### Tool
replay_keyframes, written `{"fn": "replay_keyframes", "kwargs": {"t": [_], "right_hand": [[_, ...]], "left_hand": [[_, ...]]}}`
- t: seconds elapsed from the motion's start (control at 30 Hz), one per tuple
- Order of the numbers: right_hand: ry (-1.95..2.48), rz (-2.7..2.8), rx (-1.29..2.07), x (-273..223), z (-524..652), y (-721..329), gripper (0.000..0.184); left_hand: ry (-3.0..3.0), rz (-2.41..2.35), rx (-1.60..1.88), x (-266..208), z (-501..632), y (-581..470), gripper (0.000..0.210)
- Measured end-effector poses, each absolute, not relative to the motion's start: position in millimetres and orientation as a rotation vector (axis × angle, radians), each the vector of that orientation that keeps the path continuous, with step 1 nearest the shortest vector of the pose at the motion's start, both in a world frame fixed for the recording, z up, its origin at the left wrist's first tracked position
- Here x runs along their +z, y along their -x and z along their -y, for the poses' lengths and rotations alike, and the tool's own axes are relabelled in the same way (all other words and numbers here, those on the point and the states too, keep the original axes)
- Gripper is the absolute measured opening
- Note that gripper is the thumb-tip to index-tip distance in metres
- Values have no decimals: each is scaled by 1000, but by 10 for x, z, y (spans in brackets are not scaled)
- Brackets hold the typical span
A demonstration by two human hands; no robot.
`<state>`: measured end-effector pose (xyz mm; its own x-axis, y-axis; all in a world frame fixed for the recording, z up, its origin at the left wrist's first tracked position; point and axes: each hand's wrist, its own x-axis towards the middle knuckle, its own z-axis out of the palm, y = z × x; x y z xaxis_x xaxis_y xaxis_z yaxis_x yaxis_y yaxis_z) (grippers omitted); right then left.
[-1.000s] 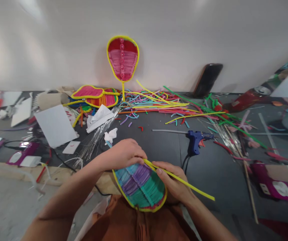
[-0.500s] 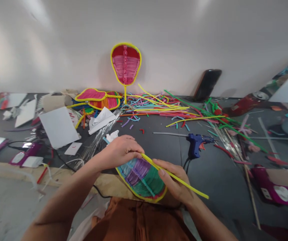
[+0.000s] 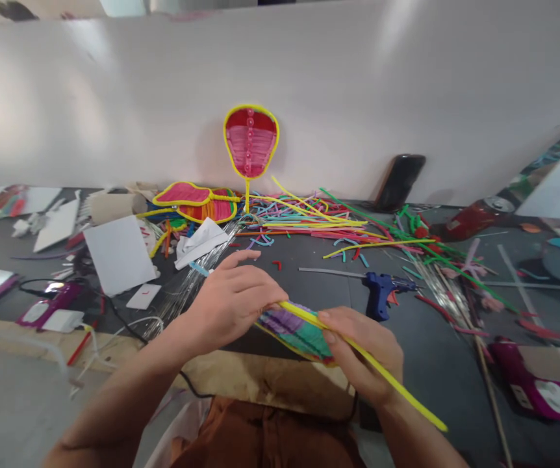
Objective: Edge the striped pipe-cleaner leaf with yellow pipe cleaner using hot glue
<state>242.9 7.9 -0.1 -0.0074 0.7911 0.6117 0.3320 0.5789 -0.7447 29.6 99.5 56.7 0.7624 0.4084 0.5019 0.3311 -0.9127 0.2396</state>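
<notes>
Strip (image 3: 409, 394) is lying along the panel (image 3: 304, 335). The left hand (image 3: 241, 296) and right hand (image 3: 368, 348) are pinching the strip. A glue gun (image 3: 381, 289) is resting on the worktop (image 3: 331, 296).

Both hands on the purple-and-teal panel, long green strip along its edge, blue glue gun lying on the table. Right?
One miss: the long strip is yellow, not green; the head view shows it. Rest stands: left hand and right hand are on the purple-and-teal panel, and the blue glue gun lies on the table.
</notes>
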Motion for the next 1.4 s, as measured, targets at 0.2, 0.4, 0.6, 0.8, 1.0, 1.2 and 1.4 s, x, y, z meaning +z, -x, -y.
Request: {"fn": "replay_keyframes", "kwargs": {"t": [0.2,0.4,0.6,0.8,1.0,1.2,1.4], "right_hand": [[894,1500,620,-100,-89,-2366,29],[900,1504,509,-229,-49,-2263,29],[849,1660,326,-236,-23,-2277,32],[812,1785,231,-313,58,-2302,32],[823,1912,184,-418,184,-2334,33],[897,1936,168,-450,271,-2320,31],[849,1988,231,-334,213,-2302,30]], "left_hand": [[-2814,-539,1115,374,-948,-274,16],[-2780,-579,1162,166,-912,-200,15],[-2726,-601,1090,153,-877,-103,14],[-2713,-743,984,190,-843,42,26],[-2732,-863,1071,240,-797,211,22],[-2784,-835,1156,235,-663,199,3],[-2756,-723,980,218,-665,171,8]]}}
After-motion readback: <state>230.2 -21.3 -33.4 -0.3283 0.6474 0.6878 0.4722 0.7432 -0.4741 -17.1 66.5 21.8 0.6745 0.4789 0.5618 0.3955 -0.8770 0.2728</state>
